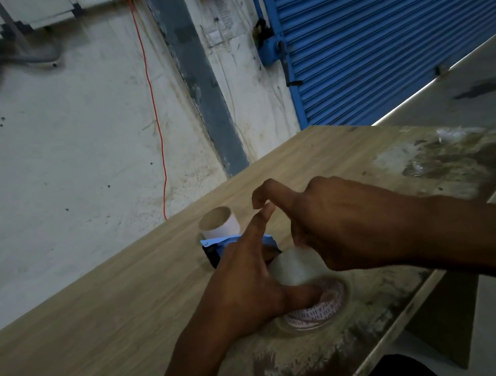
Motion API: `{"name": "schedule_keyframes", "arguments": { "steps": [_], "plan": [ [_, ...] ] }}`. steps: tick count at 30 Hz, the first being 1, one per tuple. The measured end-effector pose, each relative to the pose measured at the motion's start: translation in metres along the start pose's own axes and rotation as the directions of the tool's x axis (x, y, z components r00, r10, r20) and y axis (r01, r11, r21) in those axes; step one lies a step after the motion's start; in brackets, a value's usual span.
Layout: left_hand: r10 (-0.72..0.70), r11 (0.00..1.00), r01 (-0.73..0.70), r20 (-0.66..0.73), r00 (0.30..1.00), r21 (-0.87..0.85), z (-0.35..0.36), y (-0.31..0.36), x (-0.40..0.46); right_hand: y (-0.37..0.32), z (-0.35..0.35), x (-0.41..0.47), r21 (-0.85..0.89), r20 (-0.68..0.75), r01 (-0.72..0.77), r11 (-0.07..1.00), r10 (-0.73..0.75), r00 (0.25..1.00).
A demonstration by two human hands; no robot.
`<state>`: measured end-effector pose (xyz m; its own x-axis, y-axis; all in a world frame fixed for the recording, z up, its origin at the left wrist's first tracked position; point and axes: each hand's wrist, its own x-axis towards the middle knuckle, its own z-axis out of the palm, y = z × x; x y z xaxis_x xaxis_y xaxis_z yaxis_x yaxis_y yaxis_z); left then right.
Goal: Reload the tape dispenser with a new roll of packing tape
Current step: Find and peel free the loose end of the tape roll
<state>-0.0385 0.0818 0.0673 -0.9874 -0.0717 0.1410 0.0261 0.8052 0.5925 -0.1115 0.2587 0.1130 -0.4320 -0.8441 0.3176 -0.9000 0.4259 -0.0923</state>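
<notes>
A clear packing tape roll [297, 267] with a red-printed white core sits on the wooden table [100, 315], near its right edge. My left hand [248, 278] lies beside it with straight fingers, its thumb pressing into the core opening. My right hand [336, 227] reaches in from the right. Its lower fingers curl over the top of the roll and its index finger is bent up in the air. The blue and black tape dispenser [212, 250] lies just beyond the roll, mostly hidden by my left fingers. An empty cardboard core [218, 222] stands behind the dispenser.
The table's right part is stained dark [449, 160], and a scrap of clear film [452, 133] lies at its far right corner. Beyond the table are a white wall with an orange cable [155, 121] and a blue roller shutter [377, 31].
</notes>
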Motion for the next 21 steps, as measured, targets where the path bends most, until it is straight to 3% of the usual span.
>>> {"name": "schedule_keyframes", "arguments": {
  "steps": [5, 13, 21],
  "plan": [
    [-0.013, 1.0, 0.013, -0.022, 1.0, -0.018, 0.004, 0.001, 0.0, -0.005, 0.008, -0.009, -0.052, -0.089, -0.095, 0.994, 0.09, 0.992],
    [0.002, 1.0, -0.003, -0.017, 1.0, -0.017, 0.007, 0.004, -0.001, 0.009, 0.012, -0.017, 0.186, -0.13, -0.241, 0.953, 0.267, 0.955],
    [0.017, 0.998, -0.02, -0.051, 0.999, -0.064, 0.009, 0.01, -0.003, -0.015, 0.011, -0.027, 0.036, -0.141, -0.311, 0.95, 0.313, 0.939]
  ]
}}
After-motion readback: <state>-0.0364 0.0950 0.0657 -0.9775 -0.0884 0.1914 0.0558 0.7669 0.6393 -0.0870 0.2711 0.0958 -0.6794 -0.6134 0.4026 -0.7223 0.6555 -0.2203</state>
